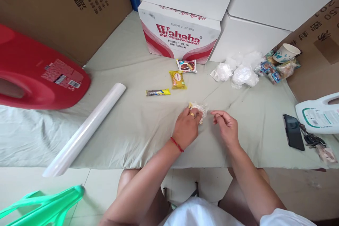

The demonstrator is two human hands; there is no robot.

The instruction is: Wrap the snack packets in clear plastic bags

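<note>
My left hand (187, 127) presses down on a small snack wrapped in clear film (199, 108) on the cloth-covered table (127, 127), its fingers curled over it. A red string circles that wrist. My right hand (225, 125) hovers just right of the snack, thumb and forefinger pinched together, perhaps on a film edge too thin to see. Beyond the hands lie three packaged snacks: a thin yellow bar (158, 92), a yellow packet (178, 79) and a chocolate pie packet (186, 65).
A roll of clear film (86, 127) lies at left by a red jug (31, 74). A Wahaha box (178, 35) and white boxes stand behind. Crumpled film wads (238, 72), snacks, a paper cup (285, 53), a phone (293, 131), keys and a white jug (319, 113) sit right.
</note>
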